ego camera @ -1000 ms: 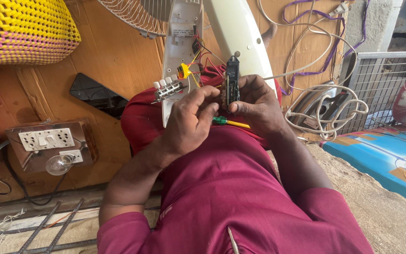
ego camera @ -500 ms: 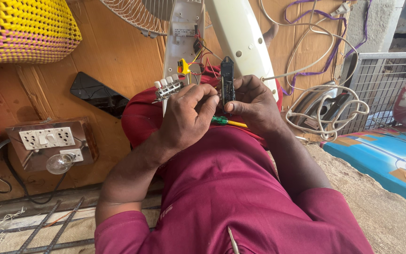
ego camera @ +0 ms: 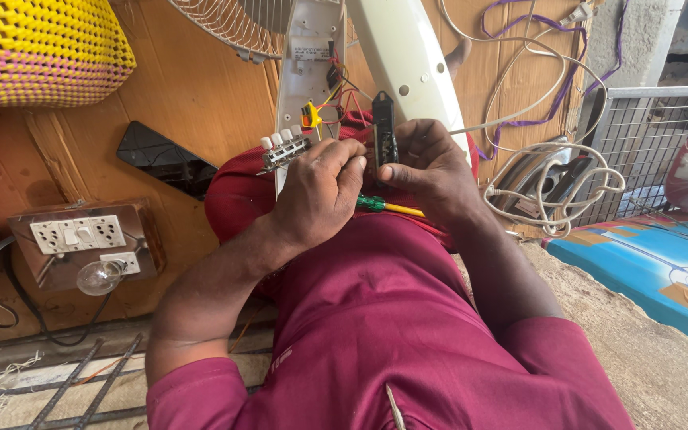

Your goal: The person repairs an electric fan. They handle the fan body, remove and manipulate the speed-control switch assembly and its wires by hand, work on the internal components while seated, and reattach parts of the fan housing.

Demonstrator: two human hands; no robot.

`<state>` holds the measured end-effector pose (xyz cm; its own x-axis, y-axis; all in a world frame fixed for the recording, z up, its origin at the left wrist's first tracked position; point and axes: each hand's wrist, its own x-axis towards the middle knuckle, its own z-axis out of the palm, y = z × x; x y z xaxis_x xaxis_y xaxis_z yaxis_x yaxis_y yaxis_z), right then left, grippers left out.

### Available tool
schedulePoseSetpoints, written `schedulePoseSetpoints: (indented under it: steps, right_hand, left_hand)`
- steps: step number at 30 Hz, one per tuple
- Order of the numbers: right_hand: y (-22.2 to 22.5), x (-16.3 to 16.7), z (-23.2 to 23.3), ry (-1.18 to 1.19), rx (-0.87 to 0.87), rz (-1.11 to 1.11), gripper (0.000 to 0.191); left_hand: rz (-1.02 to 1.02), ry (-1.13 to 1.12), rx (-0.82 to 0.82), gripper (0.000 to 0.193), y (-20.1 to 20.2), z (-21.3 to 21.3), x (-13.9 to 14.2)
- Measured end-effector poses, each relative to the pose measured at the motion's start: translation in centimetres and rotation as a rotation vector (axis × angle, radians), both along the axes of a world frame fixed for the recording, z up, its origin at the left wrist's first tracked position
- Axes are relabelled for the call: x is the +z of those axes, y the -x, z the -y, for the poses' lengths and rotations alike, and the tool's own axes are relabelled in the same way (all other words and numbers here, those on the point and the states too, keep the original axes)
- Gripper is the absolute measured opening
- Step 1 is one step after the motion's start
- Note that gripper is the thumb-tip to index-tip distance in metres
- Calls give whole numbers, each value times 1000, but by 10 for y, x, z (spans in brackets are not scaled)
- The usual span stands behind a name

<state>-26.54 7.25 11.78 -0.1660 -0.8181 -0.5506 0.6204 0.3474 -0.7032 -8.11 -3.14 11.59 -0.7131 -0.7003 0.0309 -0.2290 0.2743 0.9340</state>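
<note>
A narrow black part (ego camera: pixel 383 135) stands upright between both hands, above my lap. My left hand (ego camera: pixel 316 195) curls around its lower end from the left, and my right hand (ego camera: pixel 431 171) grips it from the right, thumb pressed on its side. A green and yellow screwdriver (ego camera: pixel 388 206) lies under my hands on my maroon shirt. Just left of my left hand, a white push-button switch block (ego camera: pixel 282 149) hangs on coloured wires (ego camera: pixel 336 103) from the opened white fan body (ego camera: pixel 312 56).
A black phone (ego camera: pixel 165 159) lies on the wooden board. A socket board with a bulb (ego camera: pixel 81 243) sits at left, a yellow woven basket (ego camera: pixel 41 48) above it. Coiled white cable and an iron (ego camera: pixel 551 183) are at right, beside a wire cage (ego camera: pixel 654 135).
The black part has shifted slightly up and left in my hands; both hands keep their grip. The view has moved a little closer.
</note>
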Motion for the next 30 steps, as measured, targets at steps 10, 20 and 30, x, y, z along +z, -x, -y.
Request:
schedulePoseSetpoints:
  steps: [10, 20, 30]
  right_hand:
    - [3, -2, -1, 46, -14, 62, 53]
    - [9, -6, -3, 115, -32, 136, 52]
    - [8, -8, 0, 123, 35, -7, 55]
  left_hand:
    - [-139, -245, -46, 33, -2, -14, 6]
    - [-91, -298, 38, 28, -3, -4, 5]
    - [-88, -221, 98, 14, 3, 1, 7]
